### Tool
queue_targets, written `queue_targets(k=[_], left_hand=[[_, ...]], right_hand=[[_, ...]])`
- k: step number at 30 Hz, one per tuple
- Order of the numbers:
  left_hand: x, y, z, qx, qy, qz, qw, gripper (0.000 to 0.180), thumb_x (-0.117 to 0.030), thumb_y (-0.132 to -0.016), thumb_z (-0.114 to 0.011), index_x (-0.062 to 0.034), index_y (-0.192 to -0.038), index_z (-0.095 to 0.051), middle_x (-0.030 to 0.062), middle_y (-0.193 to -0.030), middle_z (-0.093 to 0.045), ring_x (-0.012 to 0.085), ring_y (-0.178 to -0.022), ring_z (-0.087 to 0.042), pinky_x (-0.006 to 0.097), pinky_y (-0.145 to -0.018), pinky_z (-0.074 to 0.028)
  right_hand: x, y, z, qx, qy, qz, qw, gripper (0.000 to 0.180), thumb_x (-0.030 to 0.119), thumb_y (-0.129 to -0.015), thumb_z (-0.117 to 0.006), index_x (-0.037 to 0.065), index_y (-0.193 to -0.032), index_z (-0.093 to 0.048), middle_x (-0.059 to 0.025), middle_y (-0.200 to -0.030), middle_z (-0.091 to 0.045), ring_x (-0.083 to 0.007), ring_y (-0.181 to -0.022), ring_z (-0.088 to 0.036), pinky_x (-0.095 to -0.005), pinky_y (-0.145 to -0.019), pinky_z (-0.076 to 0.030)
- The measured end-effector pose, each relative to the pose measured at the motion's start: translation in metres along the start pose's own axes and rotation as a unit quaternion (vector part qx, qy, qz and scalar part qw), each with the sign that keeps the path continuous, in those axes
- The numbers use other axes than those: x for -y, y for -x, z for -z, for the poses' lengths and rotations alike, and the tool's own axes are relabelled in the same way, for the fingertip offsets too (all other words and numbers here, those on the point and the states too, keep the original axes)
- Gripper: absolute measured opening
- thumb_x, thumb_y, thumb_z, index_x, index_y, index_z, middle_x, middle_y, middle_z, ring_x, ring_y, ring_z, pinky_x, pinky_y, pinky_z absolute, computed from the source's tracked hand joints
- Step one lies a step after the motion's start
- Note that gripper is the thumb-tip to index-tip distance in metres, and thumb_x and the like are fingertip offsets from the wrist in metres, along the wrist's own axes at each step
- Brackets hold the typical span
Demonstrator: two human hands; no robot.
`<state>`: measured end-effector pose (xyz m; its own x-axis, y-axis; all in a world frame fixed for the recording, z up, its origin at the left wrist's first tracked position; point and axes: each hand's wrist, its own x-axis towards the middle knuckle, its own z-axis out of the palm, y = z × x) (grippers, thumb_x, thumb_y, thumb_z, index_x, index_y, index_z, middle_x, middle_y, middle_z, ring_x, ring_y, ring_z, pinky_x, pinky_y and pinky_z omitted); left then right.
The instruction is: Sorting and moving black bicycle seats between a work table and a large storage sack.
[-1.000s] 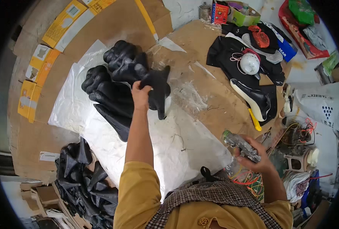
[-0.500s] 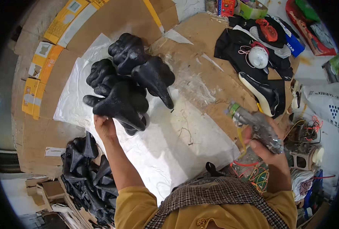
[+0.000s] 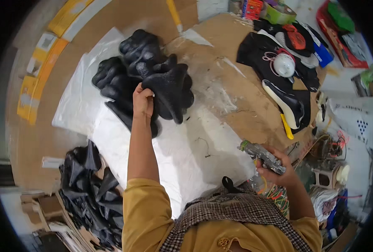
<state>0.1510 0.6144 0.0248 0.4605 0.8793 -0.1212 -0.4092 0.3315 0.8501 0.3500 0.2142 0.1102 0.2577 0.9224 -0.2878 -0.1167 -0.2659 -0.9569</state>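
My left hand (image 3: pixel 143 100) is closed on the edge of a black bicycle saddle (image 3: pixel 168 87), its narrow nose pointing toward me. It lies over other dark saddles (image 3: pixel 141 50), stacked on a white plastic sheet (image 3: pixel 182 168). Below my left wrist, a further black saddle (image 3: pixel 125 113) is partly hidden. At the right, my right hand (image 3: pixel 279 168) is wrapped round a grimy, grey, bottle-shaped tool (image 3: pixel 262 156) with a green band at its tip. Its surface looks like clear plastic, and its exact kind does not show.
A heap of black saddle pieces (image 3: pixel 89 189) lies at the lower left. Brown cardboard (image 3: pixel 220 46) covers the worktop. Far right are a black-and-white saddle (image 3: pixel 283 103), a yellow-handled cutter (image 3: pixel 286 127), a white round object (image 3: pixel 284 65) and tangled cords (image 3: pixel 275 195).
My left hand has moved right and away from me, shifting a saddle onto the right-hand stack. My right hand has drawn the grey tool slightly left and toward me.
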Motion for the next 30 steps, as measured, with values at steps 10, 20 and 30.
queue_targets(k=[10,20,30], left_hand=[[-0.242,0.253,0.239,-0.384,0.245,-0.408,0.791,0.034,-0.023,-0.082,-0.059,-0.0040,-0.110,-0.052,0.0145,-0.114,-0.052,0.0272,-0.101,-0.051,0.038,-0.078,-0.047],[-0.048,0.252,0.335,-0.394,0.152,-0.174,0.890,0.017,-0.017,-0.081,-0.058,-0.0092,-0.097,-0.058,0.0039,-0.090,-0.060,0.0263,-0.086,-0.058,0.034,-0.070,-0.046],[0.028,0.075,0.217,-0.154,-0.195,0.001,0.969,0.047,0.002,-0.069,-0.044,-0.0012,-0.115,-0.050,0.0061,-0.104,-0.056,0.0186,-0.088,-0.052,0.027,-0.075,-0.041]], right_hand=[[0.014,0.001,-0.053,0.141,0.039,0.029,0.989,0.054,0.000,-0.074,-0.065,-0.001,-0.124,-0.044,-0.0026,-0.090,-0.058,-0.0075,-0.081,-0.053,-0.0217,-0.071,-0.043],[0.061,0.009,-0.107,0.090,0.054,0.149,0.983,0.055,-0.001,-0.075,-0.063,0.000,-0.126,-0.041,-0.0057,-0.088,-0.058,-0.0098,-0.081,-0.054,-0.0241,-0.071,-0.045],[0.037,0.007,-0.121,0.090,0.140,0.031,0.986,0.056,0.003,-0.075,-0.065,0.000,-0.126,-0.042,-0.0020,-0.089,-0.057,-0.0072,-0.083,-0.053,-0.0226,-0.074,-0.044]])
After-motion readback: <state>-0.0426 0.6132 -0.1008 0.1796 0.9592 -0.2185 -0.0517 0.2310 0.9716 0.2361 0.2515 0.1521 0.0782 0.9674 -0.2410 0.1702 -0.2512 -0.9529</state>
